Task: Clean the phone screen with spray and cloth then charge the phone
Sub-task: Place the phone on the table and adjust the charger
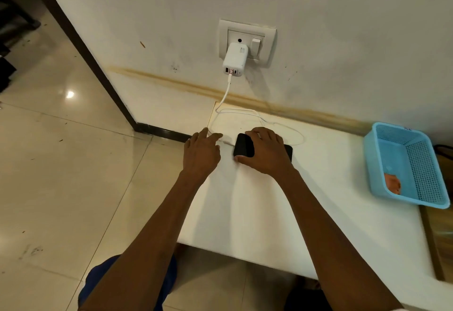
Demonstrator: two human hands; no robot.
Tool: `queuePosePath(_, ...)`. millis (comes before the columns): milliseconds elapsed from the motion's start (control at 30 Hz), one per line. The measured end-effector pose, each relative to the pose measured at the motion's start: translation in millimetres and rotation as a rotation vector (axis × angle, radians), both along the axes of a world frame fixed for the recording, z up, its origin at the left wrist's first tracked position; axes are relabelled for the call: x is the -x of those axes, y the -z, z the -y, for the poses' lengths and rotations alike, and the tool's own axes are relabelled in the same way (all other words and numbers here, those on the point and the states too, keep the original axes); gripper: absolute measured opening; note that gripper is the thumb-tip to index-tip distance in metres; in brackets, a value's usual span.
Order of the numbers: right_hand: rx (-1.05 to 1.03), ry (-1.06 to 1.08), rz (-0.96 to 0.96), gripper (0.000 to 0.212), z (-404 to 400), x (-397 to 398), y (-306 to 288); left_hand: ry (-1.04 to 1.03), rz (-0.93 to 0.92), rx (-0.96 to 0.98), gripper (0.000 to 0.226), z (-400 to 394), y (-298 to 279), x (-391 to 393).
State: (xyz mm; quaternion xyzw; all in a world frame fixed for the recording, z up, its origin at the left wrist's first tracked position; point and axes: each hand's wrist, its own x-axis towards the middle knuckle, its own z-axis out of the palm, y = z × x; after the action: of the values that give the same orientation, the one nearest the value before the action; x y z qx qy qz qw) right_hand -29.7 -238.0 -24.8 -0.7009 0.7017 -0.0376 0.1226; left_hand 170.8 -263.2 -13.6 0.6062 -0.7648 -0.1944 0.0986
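A black phone point(243, 145) lies flat on the white table point(282, 202) near its far left corner. My right hand point(266, 150) rests over the phone's middle and grips its sides. My left hand point(202, 151) pinches the plug end of the white charging cable point(226, 92) just left of the phone's left end; the plug tip sits close to the phone, and whether it is inserted I cannot tell. The cable loops over the table and runs up to a white charger point(234, 59) plugged into the wall socket point(246, 40).
A light blue plastic basket point(392, 163) stands at the table's right side with an orange cloth point(392, 183) inside. The wall runs right behind the table. Glossy tiled floor point(73, 175) lies to the left, below the table's left edge.
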Motion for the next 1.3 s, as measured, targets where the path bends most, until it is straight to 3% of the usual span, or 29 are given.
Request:
queuePosePath(267, -0.005, 0.005, 0.040, 0.080, 0, 0, -8, -0.025, 0.008, -0.025, 0.042, 1, -1, 1)
queuePosePath(400, 0.397, 0.114, 0.300, 0.019, -6, -4, -26, -0.097, -0.106, 0.020, 0.043, 3, -6, 2)
queuePosePath(500, 0.554, 0.179, 0.455, 0.007, 3, -14, -49, -0.166, -0.230, 0.077, 0.035, 8, -15, 2)
queuePosePath(600, 0.494, 0.268, 0.702, 0.012, 22, -26, -81, -0.216, -0.287, 0.131, 0.029, 9, -20, 1)
queuePosePath(733, 0.221, 0.378, 0.999, 0.028, 47, -39, -126, -0.227, -0.317, 0.163, 0.026, 10, -21, 0)
queuePosePath(1033, 0.044, 0.578, 1.134, 0.026, 66, -58, -149, -0.205, -0.377, 0.217, 0.022, 13, -17, -7)
queuePosePath(1200, 0.047, 0.620, 1.169, 0.019, 70, -61, -152, -0.239, -0.655, 0.162, 0.024, 13, -22, -10)
queuePosePath(1300, 0.050, 0.637, 1.191, 0.017, 70, -63, -150, -0.271, -0.712, 0.097, 0.022, 15, -23, -12)
